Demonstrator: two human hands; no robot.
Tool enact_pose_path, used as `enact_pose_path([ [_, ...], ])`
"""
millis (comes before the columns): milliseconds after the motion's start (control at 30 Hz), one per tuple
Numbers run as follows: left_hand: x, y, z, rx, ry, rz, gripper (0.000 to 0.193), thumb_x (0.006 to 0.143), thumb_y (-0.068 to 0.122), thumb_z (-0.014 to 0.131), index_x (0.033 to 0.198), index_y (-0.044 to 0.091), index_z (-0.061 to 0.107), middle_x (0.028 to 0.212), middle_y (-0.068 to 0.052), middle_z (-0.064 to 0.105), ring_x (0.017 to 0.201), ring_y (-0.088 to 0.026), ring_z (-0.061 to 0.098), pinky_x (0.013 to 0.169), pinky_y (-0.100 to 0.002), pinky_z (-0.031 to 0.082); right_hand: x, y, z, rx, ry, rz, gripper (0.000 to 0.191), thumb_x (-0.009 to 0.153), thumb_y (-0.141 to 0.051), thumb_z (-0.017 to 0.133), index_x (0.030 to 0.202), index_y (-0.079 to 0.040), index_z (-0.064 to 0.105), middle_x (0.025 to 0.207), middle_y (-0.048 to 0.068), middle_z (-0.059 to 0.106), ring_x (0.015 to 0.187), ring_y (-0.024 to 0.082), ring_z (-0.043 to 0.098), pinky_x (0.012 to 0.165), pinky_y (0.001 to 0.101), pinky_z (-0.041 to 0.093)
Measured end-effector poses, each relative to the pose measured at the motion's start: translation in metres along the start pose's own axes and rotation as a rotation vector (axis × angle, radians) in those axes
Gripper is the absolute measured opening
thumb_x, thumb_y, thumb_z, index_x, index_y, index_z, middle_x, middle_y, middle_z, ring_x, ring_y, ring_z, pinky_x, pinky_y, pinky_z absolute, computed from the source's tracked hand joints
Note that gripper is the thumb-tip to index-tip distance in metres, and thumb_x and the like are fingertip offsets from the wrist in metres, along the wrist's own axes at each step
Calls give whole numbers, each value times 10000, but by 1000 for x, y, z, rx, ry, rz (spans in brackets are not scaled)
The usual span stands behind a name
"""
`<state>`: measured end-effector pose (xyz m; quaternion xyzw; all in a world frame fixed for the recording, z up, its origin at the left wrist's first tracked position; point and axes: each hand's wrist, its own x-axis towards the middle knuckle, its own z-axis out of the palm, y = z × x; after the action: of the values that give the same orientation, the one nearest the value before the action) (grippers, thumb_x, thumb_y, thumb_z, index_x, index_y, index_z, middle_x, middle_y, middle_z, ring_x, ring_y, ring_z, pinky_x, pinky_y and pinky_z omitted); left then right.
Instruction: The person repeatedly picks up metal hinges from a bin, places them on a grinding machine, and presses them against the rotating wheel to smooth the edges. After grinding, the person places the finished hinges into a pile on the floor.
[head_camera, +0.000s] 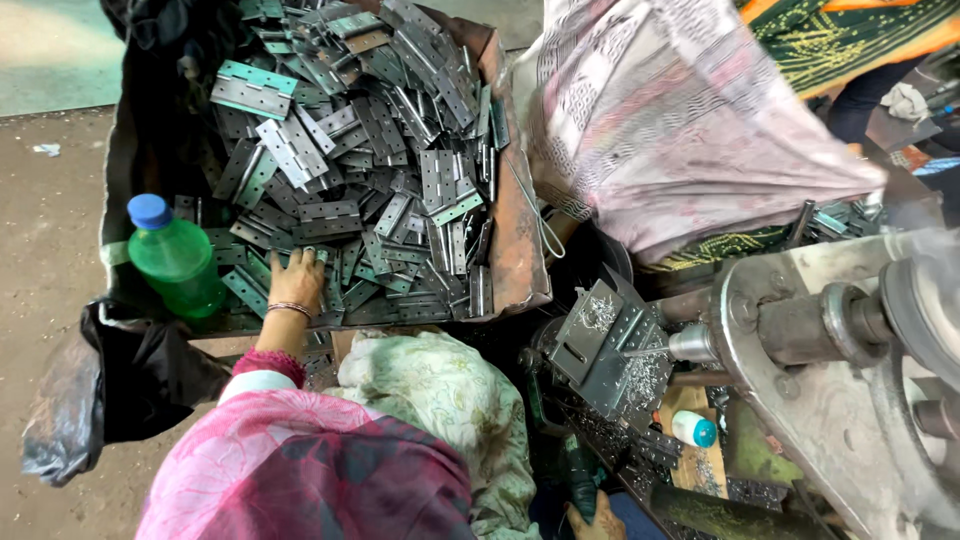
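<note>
In the bin, left hand (297, 282) on metal hinges (360, 150)

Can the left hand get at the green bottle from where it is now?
Probably yes. The left hand rests on the hinges in the crate, and the green bottle stands just beside it with nothing visible between them.

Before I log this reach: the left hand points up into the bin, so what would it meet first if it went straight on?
The left hand already rests on the heap of metal hinges in the bin. Straight on, it would likely run into more hinges piled ahead of its fingertips; the green bottle stands off to its side, apparently out of that line.
</note>
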<state>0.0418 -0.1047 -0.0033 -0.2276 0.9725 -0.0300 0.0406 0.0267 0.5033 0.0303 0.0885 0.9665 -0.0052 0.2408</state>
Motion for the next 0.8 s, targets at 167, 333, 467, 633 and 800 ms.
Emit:
enact_pose_path([
  [167,22,-3,4,93,17,103,425,845,199,686,1267,185,640,1337,-43,586,1253,-221,571,1151,-549,386,4,5,8,53,54,-10,748,705,-516,780,1358,-230,554,1060,115,795,1015,305,792,1011,380,563],
  [333,42,12,5,-224,236,59,248,997,146,622,1237,139,683,1168,-108,683,1095,-302,658,898,-437,562,3,13,10,46,47,-52,826,747,-539,788,1428,-189,478,1125,200,740,1087,383,724,1007,438,545],
  [467,41,51,-10,-682,342,-192,323,890,120,689,1209,94,728,1101,-194,717,1018,-389,681,869,-469,554,-12,17,2,95,-18,-36,742,798,-525,730,1424,-199,504,1148,215,741,1122,397,704,992,470,546],
  [633,28,143,-65,-1204,173,-138,550,704,175,757,1246,97,713,1012,-211,759,933,-353,744,857,-440,569,-40,14,-15,89,-57,34,779,861,-505,690,1482,-129,407,1156,212,719,1112,369,699,959,441,577],
  [800,-29,292,-148,-1367,339,186,406,809,73,706,1213,109,718,1052,-212,741,929,-370,733,825,-438,583,-59,14,-26,126,-24,-19,748,875,-472,680,1463,-91,417,1118,213,726,1076,358,711,948,435,573],
])
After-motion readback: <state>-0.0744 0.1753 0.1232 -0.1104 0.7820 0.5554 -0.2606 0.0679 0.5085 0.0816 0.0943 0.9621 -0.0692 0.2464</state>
